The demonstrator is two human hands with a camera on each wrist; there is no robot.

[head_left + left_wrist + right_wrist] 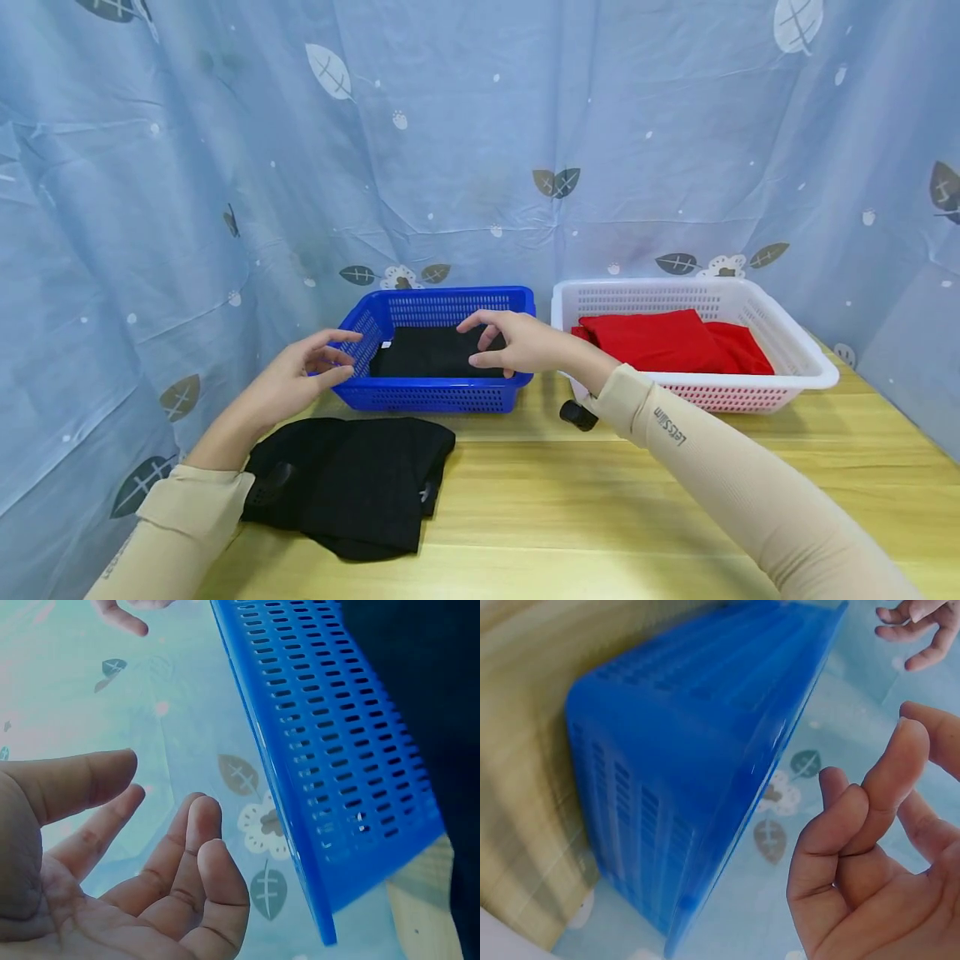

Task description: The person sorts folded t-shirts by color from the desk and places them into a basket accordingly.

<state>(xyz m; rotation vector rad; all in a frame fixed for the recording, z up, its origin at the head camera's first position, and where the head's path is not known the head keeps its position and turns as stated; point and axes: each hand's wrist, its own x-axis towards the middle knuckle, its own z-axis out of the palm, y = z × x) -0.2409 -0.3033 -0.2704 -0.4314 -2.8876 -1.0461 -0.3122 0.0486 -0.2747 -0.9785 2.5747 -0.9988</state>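
Clock positions are read from the person's place at the desk (600, 533), with 12 o'clock straight ahead.

Nearest to the person, two cream sleeves (735, 475) cover the forearms. A folded black garment (352, 483) lies flat on the wood-grain desk at 10 o'clock, partly beneath the left forearm in the head view. A small pale mark shows at its 3 o'clock edge.

Beyond the garment, the left hand (303, 375) is raised at 11 o'clock. Its fingers (223, 881) are relaxed and bent, with a wide gap to the thumb, and grip nothing. The right hand (525, 343) is raised at 12 o'clock in the same posture: fingers loosely bent, thumb apart, nothing held. A black device (578, 415) shows at the right wrist.

The blue basket (435, 383), with slotted walls, stands just short of 12 o'clock. The left hand is near its 9 o'clock end, the right hand near its 3 o'clock end; I see no finger on the rim. Inside it lies folded black cloth (427, 354).

The white basket (757, 382) stands between 1 and 2 o'clock, near the blue one. It contains folded red cloth (652, 342).

Farthest away, a blue leaf-print curtain (480, 125) hangs behind both baskets.
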